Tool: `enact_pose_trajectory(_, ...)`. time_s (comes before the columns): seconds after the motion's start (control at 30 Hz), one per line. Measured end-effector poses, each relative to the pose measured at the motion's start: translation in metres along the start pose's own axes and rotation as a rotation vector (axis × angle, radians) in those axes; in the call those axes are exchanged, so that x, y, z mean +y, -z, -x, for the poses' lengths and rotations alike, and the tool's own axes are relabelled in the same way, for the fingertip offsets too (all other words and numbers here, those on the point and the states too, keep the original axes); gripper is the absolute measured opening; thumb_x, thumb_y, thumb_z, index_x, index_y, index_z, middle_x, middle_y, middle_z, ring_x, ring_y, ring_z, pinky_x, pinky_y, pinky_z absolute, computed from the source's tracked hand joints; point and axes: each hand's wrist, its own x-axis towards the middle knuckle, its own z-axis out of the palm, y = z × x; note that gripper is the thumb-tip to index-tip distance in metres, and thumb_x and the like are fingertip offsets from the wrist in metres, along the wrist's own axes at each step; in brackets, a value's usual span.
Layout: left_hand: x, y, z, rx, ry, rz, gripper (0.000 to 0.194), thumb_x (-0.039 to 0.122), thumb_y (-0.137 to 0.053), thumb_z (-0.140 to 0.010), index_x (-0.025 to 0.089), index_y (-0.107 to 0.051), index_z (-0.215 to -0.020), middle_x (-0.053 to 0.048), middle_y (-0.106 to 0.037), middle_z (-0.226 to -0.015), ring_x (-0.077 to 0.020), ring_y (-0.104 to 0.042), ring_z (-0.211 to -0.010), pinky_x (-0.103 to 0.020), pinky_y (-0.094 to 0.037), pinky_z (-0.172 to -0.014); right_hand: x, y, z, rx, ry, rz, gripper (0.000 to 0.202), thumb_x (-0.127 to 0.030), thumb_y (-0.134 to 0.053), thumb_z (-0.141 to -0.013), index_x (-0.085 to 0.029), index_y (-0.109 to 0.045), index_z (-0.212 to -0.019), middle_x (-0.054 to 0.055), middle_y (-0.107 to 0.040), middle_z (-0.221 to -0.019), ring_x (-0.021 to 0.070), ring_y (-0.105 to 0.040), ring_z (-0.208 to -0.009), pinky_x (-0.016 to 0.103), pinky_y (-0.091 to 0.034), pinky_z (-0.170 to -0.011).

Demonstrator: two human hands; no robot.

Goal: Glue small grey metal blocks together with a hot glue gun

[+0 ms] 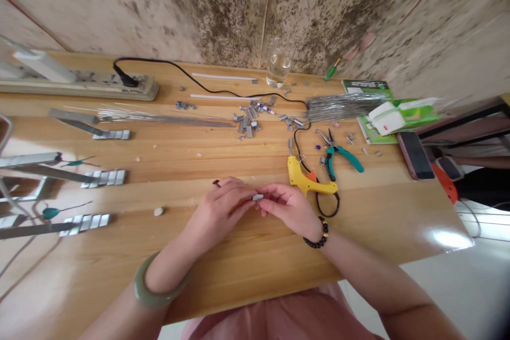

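Note:
A small grey piece (257, 197) is pinched between the fingertips of both hands, low over the wooden table (239, 255). My left hand (219, 210) closes on it from the left, wearing a ring, with a pale green bangle at the wrist. From the right, my right hand (289, 206) holds the same piece, its fingers curled, with a dark beaded bracelet on that wrist. Just behind my right hand lies a yellow glue gun (308, 178) with an orange trigger. Teal-handled pliers (338, 156) rest to its right, and small grey pieces (247, 119) are heaped farther back.
A power strip (147, 88) and grey metal assemblies (105, 178) occupy the left. Thin wires (342, 108), a glass of water (279, 69), a green packet (416, 112) and a phone (415, 155) stand or lie behind and right. A black cable crosses the back.

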Motion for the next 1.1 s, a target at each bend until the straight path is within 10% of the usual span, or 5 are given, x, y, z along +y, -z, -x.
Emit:
enact_pose_trajectory(0.3, 0.004, 0.002, 0.001, -0.018, 0.304, 0.213, 0.011, 0.018, -0.062, -0.086, 0.021, -0.067, -0.095, -0.004, -0.070, -0.086, -0.0157, -0.066, -0.080, -0.028, -0.052, -0.071, 0.002, -0.003, 0.007, 0.127, 0.107, 0.235, 0.015, -0.031, -0.070, -0.078, -0.020, -0.065, -0.086, 0.003, -0.071, -0.081, 0.0143, -0.067, -0.068, 0.029, -0.056, -0.067)
enact_pose_trajectory(0.63, 0.007, 0.001, -0.003, -0.010, 0.312, 0.338, 0.013, 0.022, -0.061, -0.087, 0.020, -0.073, -0.092, -0.007, -0.074, -0.086, -0.0175, -0.068, -0.079, -0.029, -0.054, -0.071, -0.005, -0.003, 0.010, 0.208, 0.416, 0.616, 0.012, -0.033, -0.071, -0.080, -0.022, -0.068, -0.083, 0.004, -0.073, -0.081, 0.0177, -0.067, -0.075, 0.032, -0.054, -0.072)
enact_pose_trajectory(1.1, 0.009, -0.005, -0.001, 0.058, 0.673, 0.580, 0.019, 0.034, -0.072, -0.075, 0.017, -0.075, -0.085, -0.005, -0.076, -0.083, -0.0185, -0.070, -0.073, -0.029, -0.059, -0.068, 0.000, -0.003, 0.011, 0.158, 0.571, 0.758, 0.022, -0.024, -0.060, -0.089, -0.027, -0.067, -0.110, 0.005, -0.073, -0.097, 0.0181, -0.068, -0.086, 0.034, -0.055, -0.081)
